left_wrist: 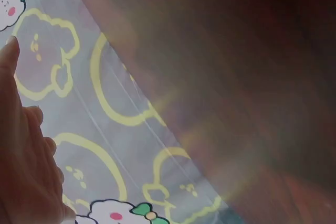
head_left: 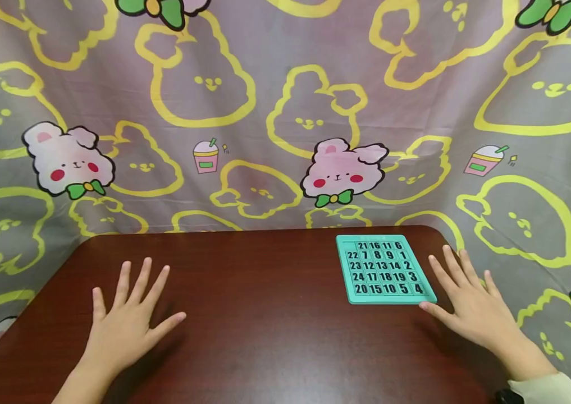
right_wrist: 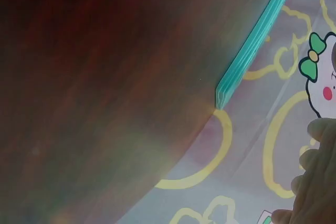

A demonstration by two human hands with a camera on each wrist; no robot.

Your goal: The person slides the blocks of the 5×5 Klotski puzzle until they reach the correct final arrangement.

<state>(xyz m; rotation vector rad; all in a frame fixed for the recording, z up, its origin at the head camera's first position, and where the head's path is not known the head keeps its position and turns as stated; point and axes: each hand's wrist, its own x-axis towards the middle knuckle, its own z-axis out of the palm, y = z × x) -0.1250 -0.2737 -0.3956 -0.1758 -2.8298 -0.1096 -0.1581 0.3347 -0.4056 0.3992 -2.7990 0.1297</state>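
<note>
A turquoise sliding number puzzle (head_left: 383, 270) lies flat at the back right of the table, black numbers on its tiles and a gap at its upper left corner. My right hand (head_left: 474, 308) is just to the right of it, fingers straight and spread, the thumb tip close to the puzzle's lower right corner; whether they touch I cannot tell. On the left side my left hand (head_left: 122, 328) is held with fingers spread, nothing in it. The right wrist view catches the puzzle's edge (right_wrist: 252, 51) and part of the right hand (right_wrist: 317, 177).
A dark red-brown wooden table (head_left: 255, 314) with rounded far corners spans the lower view. Behind it and along its sides hangs a grey-pink curtain (head_left: 260, 134) printed with yellow outlines and white rabbit heads. A pale sleeve (head_left: 548, 388) covers the right forearm.
</note>
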